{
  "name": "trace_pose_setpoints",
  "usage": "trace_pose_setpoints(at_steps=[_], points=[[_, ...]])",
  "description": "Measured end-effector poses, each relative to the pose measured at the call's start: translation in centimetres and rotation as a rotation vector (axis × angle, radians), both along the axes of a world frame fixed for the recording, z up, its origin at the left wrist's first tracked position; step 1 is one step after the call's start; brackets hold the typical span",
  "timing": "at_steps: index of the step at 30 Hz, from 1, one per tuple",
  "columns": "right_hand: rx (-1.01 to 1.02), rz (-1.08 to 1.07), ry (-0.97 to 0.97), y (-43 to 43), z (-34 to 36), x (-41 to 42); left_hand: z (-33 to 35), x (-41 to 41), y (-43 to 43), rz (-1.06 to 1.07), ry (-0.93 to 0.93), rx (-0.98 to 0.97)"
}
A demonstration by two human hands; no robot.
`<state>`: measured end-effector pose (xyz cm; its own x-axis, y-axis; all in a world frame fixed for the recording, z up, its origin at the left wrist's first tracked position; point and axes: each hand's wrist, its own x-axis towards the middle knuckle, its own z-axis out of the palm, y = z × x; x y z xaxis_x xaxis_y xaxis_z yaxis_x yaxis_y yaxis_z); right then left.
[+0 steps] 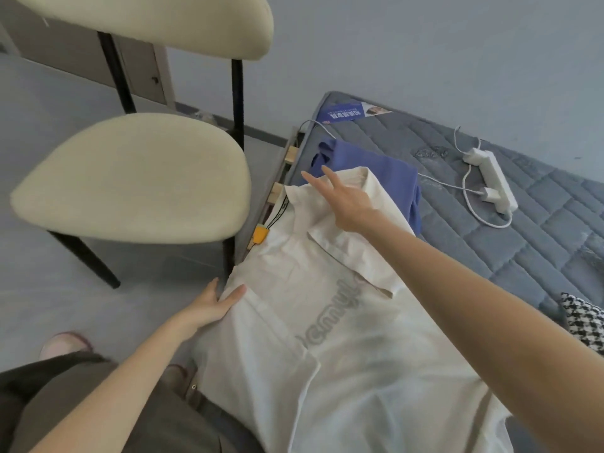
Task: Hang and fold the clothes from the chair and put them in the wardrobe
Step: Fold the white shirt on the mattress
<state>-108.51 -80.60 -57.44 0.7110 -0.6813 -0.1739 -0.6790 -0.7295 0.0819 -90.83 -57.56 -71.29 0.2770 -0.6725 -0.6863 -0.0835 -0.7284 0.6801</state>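
Head view showed the cream-white collared shirt [327,322] spread on the grey quilted mattress [539,223], beside the cream padded chair with black legs [137,178]. The left hand [217,305] lay flat on the shirt's near side edge, fingers straight and gripping nothing. The right hand [346,204] reached over the collar with fingers splayed, also holding nothing.

The step looked like flattening before a fold. It would go best with the left hand pinning the edge while the right swept creases outward from the collar, clear of the orange tag [260,235].

Whether the right palm actually touched the cloth was unclear. The forearm covered one sleeve, the hem ran out of frame, the grey lettering showing through was unreadable, and no wardrobe appeared.
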Motion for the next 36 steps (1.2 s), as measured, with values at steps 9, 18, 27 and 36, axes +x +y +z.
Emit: trace_pose_setpoints(at_steps=[9,18,27,36], points=[[-0.129,-0.015,0.088,-0.9,-1.1,2.1,-0.3,1.6,0.6,-0.083,0.127,0.152],[-0.286,0.131,0.011,-0.3,-2.1,-0.3,1.2,3.1,1.5,-0.009,0.102,-0.022],[-0.445,-0.006,0.162,0.4,2.8,-1.5,8.7,4.2,0.5,-0.063,-0.145,-0.312],[-0.394,-0.255,-0.44,0.3,10.2,2.4,18.6,8.3,0.2,0.05,-0.636,-0.529]])
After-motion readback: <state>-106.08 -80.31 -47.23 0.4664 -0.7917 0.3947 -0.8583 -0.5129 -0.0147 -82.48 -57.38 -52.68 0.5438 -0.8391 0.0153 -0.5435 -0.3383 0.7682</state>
